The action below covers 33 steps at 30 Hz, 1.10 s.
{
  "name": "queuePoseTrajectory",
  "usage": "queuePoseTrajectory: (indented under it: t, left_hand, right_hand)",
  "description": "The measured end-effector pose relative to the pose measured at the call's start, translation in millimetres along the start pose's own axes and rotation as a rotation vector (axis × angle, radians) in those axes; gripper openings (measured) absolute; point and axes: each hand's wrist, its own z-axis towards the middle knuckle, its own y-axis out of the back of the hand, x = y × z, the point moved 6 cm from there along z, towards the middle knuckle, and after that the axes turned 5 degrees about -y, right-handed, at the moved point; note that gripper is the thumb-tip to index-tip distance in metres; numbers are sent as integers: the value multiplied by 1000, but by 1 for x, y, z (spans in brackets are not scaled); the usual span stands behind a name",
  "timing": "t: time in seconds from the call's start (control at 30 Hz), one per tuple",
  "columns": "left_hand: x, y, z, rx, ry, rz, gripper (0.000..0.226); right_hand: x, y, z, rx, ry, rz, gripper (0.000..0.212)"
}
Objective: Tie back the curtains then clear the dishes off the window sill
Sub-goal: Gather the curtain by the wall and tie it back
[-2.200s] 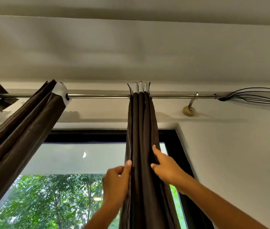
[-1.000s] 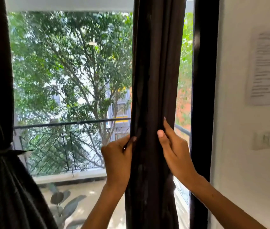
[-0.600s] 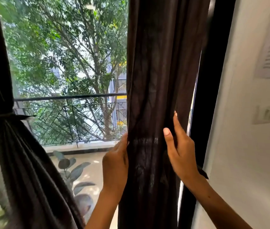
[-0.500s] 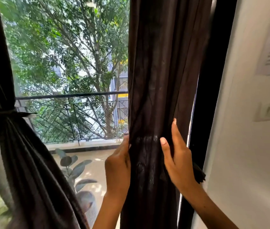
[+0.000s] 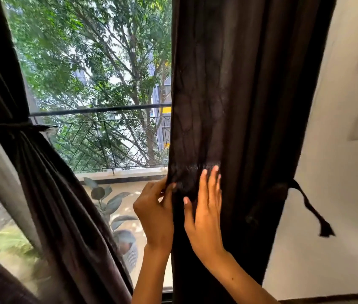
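Left hand [image 5: 155,212]: we pinch the curtain [image 5: 239,106] edge.
Right hand [image 5: 204,212]: our straight fingers press flat on it.

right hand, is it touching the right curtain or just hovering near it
Touching. In the head view the right hand lies flat against the front of the right curtain, straight fingers pressed on the dark folds with no gap showing between them.
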Motion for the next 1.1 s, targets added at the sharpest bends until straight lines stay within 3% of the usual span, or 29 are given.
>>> queuePoseTrajectory:
  t: [0.17,0.27,0.37,0.47,0.57,0.67,0.83,0.97,1.1]
  left_hand:
    - [11,7,-3,-56,67,-82,24]
    - [15,6,-5,-38,90,-109,28]
    - [14,4,-4,-25,79,-109,29]
    - [12,1,-3,-28,72,-102,28]
    - [11,-1,-4,-46,54,-71,27]
    - [7,-1,-5,-72,0,8,25]
    - [-2,-4,-13,-72,-38,28,20]
    - [1,-5,-18,-38,-58,-20,30]
    - [-3,-9,-20,-15,-54,-55,24]
  right_hand:
    - [-31,1,22,-54,-285,42,121]
    - [-43,-8,38,60,-328,271,130]
    - [-45,-23,50,197,-377,448,120]
    - [-43,-28,58,166,-321,506,80]
    - [-36,-23,53,25,-214,345,39]
    - [-20,-9,34,-187,-26,159,25]
    - [2,-14,6,-93,148,-49,43]
    - [1,-19,-1,44,166,-38,53]
    - [-8,-24,-2,154,162,-29,62]
